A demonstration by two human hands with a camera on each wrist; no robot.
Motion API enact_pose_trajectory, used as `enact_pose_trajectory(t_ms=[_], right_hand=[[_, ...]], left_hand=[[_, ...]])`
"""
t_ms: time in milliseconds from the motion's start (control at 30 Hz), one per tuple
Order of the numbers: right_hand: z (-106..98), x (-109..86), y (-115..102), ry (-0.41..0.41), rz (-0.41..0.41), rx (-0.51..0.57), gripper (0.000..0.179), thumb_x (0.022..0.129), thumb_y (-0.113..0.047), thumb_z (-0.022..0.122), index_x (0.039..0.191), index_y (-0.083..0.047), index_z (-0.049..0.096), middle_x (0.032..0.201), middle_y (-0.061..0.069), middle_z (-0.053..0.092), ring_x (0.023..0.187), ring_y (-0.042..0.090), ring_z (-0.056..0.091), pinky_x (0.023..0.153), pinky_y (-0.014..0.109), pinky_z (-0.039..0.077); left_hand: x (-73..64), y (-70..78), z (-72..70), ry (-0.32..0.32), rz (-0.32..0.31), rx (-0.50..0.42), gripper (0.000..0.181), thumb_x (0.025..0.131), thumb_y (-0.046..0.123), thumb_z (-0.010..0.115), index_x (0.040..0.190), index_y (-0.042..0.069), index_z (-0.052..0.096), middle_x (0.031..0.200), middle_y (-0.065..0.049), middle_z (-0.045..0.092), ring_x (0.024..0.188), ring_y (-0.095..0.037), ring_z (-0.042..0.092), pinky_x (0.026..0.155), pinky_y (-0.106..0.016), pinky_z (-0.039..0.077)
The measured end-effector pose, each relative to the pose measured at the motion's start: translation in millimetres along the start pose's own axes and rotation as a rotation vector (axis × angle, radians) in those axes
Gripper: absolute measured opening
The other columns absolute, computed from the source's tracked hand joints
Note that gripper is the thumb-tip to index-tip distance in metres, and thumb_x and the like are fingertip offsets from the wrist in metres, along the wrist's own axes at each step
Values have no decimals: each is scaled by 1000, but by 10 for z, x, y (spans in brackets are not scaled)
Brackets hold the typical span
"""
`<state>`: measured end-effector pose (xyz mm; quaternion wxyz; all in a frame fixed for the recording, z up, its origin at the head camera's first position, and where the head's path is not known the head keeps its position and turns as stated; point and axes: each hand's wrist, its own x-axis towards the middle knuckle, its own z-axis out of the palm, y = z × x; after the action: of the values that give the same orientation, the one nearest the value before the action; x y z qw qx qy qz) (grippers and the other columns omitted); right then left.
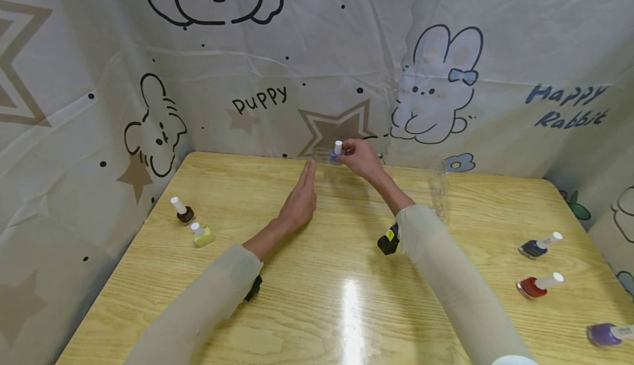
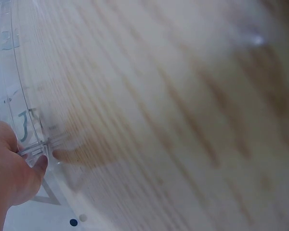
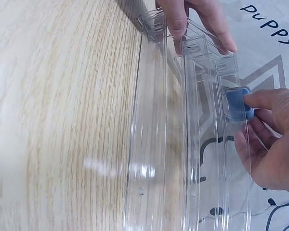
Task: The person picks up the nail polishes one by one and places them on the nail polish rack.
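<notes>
A clear plastic tiered rack (image 3: 156, 144) stands near the table's back edge; its see-through right end (image 1: 440, 189) is faint in the head view. My left hand (image 1: 299, 202) holds the rack's left end, fingers and thumb on either side of it in the right wrist view. The left wrist view shows this hand (image 2: 14, 168) at the rack's corner. With thumb and fingers my right hand (image 1: 364, 158) pinches a blue nail polish bottle (image 3: 237, 103) with a white cap (image 1: 338, 147). That bottle is upright at the rack's top tier; whether it rests there I cannot tell.
On the left stand a dark brown polish bottle (image 1: 185, 214) and a yellow one (image 1: 203, 237). At the right lie dark blue (image 1: 533, 249), red (image 1: 532, 287) and purple (image 1: 603, 334) bottles. A printed curtain (image 1: 327, 67) hangs directly behind the wooden table (image 1: 307, 310).
</notes>
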<state>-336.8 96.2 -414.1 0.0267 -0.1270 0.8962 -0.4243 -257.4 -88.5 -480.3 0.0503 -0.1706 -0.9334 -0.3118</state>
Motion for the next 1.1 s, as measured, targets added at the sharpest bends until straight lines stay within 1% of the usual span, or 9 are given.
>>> enact_pose_trajectory(t_ms=[100, 200, 367, 433, 500, 600, 700, 967, 1100], right_hand=[[-50, -39, -7, 3, -5, 8, 34, 95, -13, 68, 126, 0, 65, 121, 17, 65, 109, 31, 60, 86, 44, 52], [-161, -104, -33, 16, -26, 42, 39, 95, -14, 67, 131, -2, 62, 129, 16, 61, 117, 32, 55, 91, 45, 49], [-441, -249, -78, 54, -74, 87, 41, 96, -15, 66, 134, -1, 60, 133, 18, 58, 123, 33, 52, 98, 47, 45], [-558, -311, -72, 73, -85, 77, 40, 97, -15, 66, 133, -1, 61, 132, 18, 59, 123, 32, 53, 98, 47, 46], [-668, -380, -58, 91, -96, 59, 39, 96, -14, 67, 132, -1, 62, 131, 19, 60, 122, 32, 54, 97, 47, 47], [-812, -500, -21, 112, -114, 42, 37, 96, -12, 68, 130, 0, 63, 129, 19, 61, 119, 33, 55, 98, 46, 47], [-922, -649, 1, 124, -106, 30, 36, 96, -14, 68, 129, 1, 64, 129, 18, 61, 118, 33, 56, 99, 45, 47], [-1183, -1081, -46, 122, -57, 26, 38, 98, -19, 67, 132, -3, 62, 131, 14, 60, 119, 30, 56, 98, 45, 47], [-1297, -1306, -141, 128, -72, -22, 39, 98, -24, 67, 132, -6, 63, 131, 13, 60, 118, 33, 58, 96, 47, 49]], left_hand=[[-3, 8, 4, -4, 0, 8, 72, 100, -9, 42, 158, -2, 1, 165, -17, -1, 144, -30, 29, 79, -31, 52], [-11, 11, 5, -5, 2, 9, 72, 100, -10, 41, 158, -3, 1, 165, -19, 1, 144, -30, 29, 74, -30, 52], [-25, 6, 2, -5, -19, 5, 72, 100, -9, 41, 159, 0, 1, 166, -16, 0, 127, -32, 47, 58, -25, 47], [-24, 4, 2, 0, -18, 8, 72, 100, -9, 41, 159, -1, 1, 166, -17, 0, 116, -32, 52, 56, -24, 47], [-17, 6, 3, 8, -5, 11, 71, 100, -10, 41, 158, -3, 2, 165, -19, 2, 116, -33, 53, 57, -25, 47], [-1, 11, 9, 10, 11, 15, 70, 100, -10, 41, 158, -4, 3, 164, -22, 4, 126, -33, 48, 61, -27, 49], [-4, 16, 14, 0, 8, 18, 70, 100, -9, 41, 158, -4, 2, 165, -21, 2, 140, -31, 35, 64, -27, 49], [-6, 10, 9, -8, 4, -14, 71, 100, -9, 39, 158, -1, -1, 165, -19, 0, 139, -31, 36, 62, -28, 48], [-1, 2, 21, -14, -2, -22, 72, 101, -8, 38, 158, 1, -3, 165, -18, 0, 146, -28, 24, 65, -27, 48]])
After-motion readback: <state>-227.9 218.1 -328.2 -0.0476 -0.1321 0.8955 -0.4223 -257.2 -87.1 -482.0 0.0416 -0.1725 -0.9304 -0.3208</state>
